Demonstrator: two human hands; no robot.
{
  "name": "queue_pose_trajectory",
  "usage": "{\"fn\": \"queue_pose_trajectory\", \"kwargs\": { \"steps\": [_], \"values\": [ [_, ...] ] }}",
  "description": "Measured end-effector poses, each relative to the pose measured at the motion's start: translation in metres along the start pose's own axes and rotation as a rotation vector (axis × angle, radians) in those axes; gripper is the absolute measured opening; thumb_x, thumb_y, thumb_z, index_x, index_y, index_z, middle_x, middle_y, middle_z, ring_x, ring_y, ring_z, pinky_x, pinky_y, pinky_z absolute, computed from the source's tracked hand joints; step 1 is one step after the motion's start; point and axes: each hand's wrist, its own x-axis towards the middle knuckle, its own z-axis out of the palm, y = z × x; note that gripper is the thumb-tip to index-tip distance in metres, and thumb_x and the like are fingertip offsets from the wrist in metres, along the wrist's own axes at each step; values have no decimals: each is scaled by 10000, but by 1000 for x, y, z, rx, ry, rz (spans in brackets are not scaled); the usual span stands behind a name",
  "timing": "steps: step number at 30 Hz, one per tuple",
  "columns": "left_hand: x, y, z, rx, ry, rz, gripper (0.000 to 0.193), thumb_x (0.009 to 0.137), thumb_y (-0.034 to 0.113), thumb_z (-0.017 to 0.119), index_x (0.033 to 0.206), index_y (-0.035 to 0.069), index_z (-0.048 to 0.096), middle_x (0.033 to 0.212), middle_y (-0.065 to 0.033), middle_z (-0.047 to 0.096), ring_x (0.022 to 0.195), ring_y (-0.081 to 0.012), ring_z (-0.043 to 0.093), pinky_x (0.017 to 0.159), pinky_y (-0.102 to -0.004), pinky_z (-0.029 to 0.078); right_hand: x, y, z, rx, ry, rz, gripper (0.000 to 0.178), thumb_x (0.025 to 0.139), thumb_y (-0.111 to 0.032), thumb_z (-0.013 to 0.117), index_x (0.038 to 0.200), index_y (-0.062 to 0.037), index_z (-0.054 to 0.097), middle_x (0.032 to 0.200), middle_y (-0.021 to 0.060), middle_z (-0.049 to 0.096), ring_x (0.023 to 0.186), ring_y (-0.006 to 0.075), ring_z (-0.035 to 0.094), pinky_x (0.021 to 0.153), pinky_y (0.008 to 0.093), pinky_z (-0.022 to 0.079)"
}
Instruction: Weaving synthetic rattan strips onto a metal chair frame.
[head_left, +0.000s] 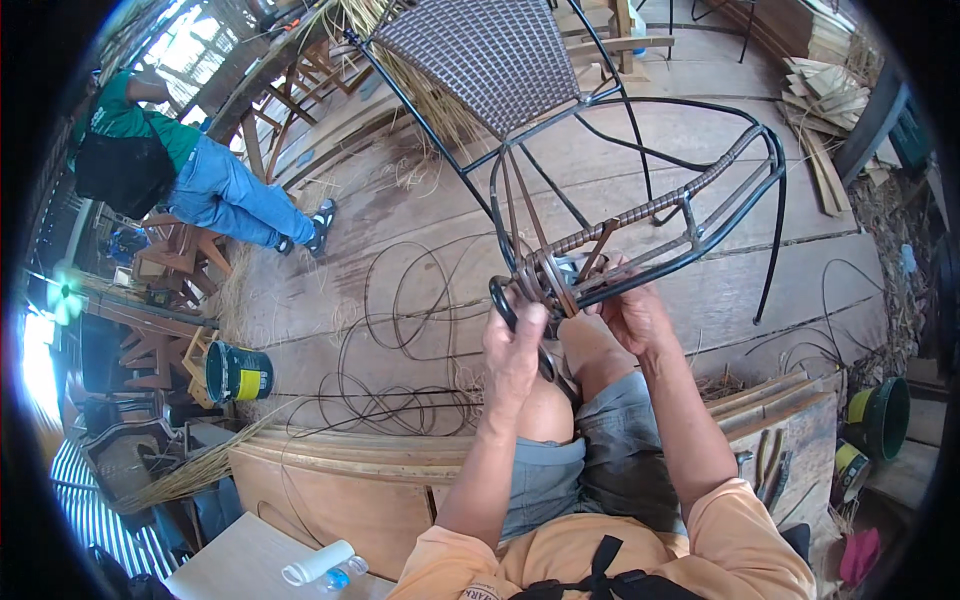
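Observation:
A chair with a black metal frame (735, 250) and a brown woven backrest (480, 60) stands tilted before my knees. Brown flat weaving strips (548, 285) loop around the near corner of its seat frame, and more strip is wound along the seat's inner rail (650, 212). My left hand (513, 345) is closed at that corner, thumb against the wrapped strips, the other fingers partly hidden behind the tube. Curled around the lower rail just right of the corner is my right hand (638, 312), its fingertips near a short slanting strip (600, 243).
Loose coils of thin strip (400, 330) lie on the plank floor. A green bucket (238, 372) stands left, another bucket (878, 420) right. Stacked boards (350, 455) flank my legs. A person in a green shirt (190, 160) stands at far left. Wood scraps (825, 100) lie far right.

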Motion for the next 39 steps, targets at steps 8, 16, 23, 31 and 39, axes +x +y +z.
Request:
{"fn": "queue_pose_trajectory", "kwargs": {
  "steps": [8,16,23,31,39],
  "values": [
    [-25,-28,28,172,259,80,616,792,44,670,1247,-1,256,1061,-124,528,911,-149,570,774,-259,478,2,6,25,9,81,68,93,857,-151,600,836,-81,543,714,16,551,639,121,572,516,223,475],
    [-23,-40,22,219,245,108,660,773,-12,668,1252,9,216,994,-103,520,860,-137,578,692,-238,497,16,29,33,-209,180,28,146,847,-161,615,726,-90,573,695,-22,532,613,77,506,544,233,442],
    [-22,-36,23,205,242,59,655,774,-19,665,1272,16,240,1001,-91,526,850,-122,572,706,-232,490,24,45,6,-778,131,-87,249,880,-225,548,774,-4,591,693,27,552,635,96,472,543,279,411],
    [-24,-28,14,-23,152,1,606,804,7,642,1290,5,279,1057,-84,507,901,-128,523,769,-252,453,28,45,2,-846,134,55,171,775,-153,669,865,-15,627,769,26,620,650,82,538,545,255,458],
    [-35,24,-8,765,308,297,335,811,8,567,1141,43,520,1042,-157,540,939,-293,561,818,-364,465,8,29,-7,-740,176,2,285,832,-343,575,762,-70,620,598,0,521,510,78,464,444,238,350]
  ]
}}
